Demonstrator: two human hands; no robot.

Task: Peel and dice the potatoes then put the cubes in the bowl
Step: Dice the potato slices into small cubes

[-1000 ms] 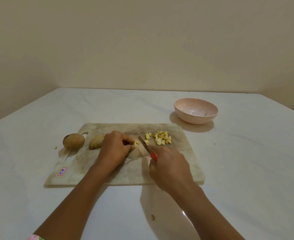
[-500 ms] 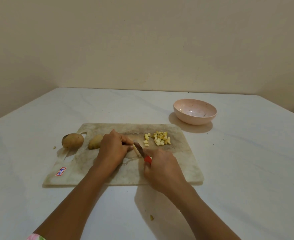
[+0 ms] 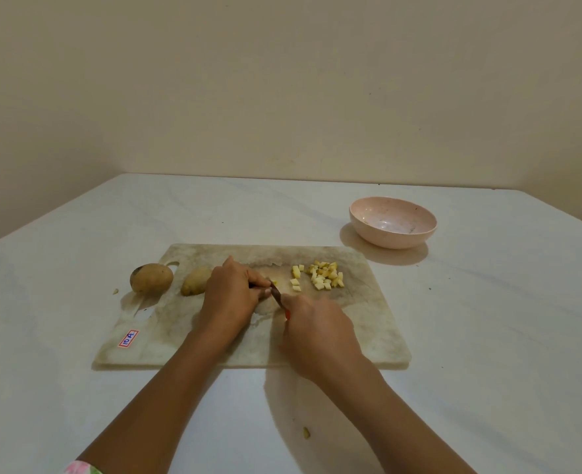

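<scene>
On the worn cutting board [image 3: 368, 323] my left hand [image 3: 231, 295] curls over a potato piece, which it hides almost fully. My right hand [image 3: 317, 333] grips a red-handled knife [image 3: 277, 297] whose blade points at the left fingertips. A pile of yellow potato cubes [image 3: 325, 278] lies on the board to the right of the blade. Two unpeeled potatoes sit at the left: one [image 3: 151, 277] at the board's handle hole, another [image 3: 196, 285] just beside my left hand. The pink bowl [image 3: 392, 222] stands beyond the board's far right corner and holds no cubes.
The board lies on a white table [image 3: 488, 336] against a beige wall. A small peel scrap [image 3: 306, 432] lies on the table near my right forearm, and a tiny crumb [image 3: 115, 291] sits left of the potatoes.
My right hand and the knife have shifted left, closer to my left fingertips. A couple of new cubes lie left of the pile. The left hand holds its place.
</scene>
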